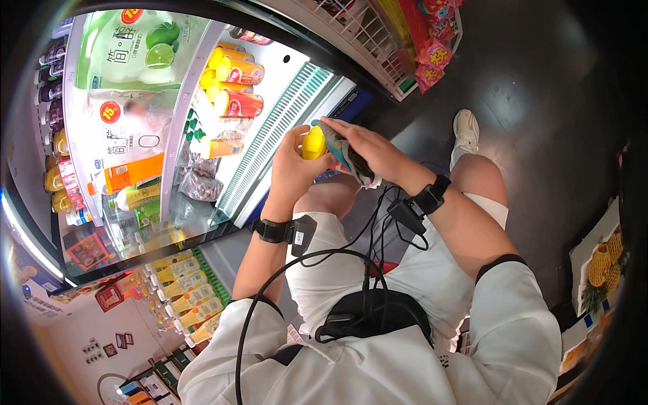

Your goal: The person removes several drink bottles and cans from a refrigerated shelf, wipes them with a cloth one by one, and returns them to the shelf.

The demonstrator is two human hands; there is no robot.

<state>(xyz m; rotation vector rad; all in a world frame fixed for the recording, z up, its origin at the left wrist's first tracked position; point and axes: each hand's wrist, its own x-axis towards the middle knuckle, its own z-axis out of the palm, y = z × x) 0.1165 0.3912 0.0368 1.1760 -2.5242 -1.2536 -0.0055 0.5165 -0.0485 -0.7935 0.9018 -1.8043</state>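
Observation:
My left hand (292, 164) grips a can by its side, the yellow plastic lid (314, 143) facing up towards me. A grey and teal cloth (340, 149) lies under my right hand (365, 144), pressed against the can's right side. Most of the can's body is hidden by my hands and the cloth. To the left, inside a lit display refrigerator, similar yellow-lidded cans (242, 104) stand in a group. A loose can (223, 148) of the same sort is below them, beside clear plastic wrap.
The refrigerator's slotted vent strip (273, 136) borders the cans. Its shelves hold yogurt bags (136, 55) and several bottles (134, 172). A white wire rack (362, 35) stands ahead. Black cables (372, 238) hang between my wrists. Bottles (187, 296) fill a shelf at lower left.

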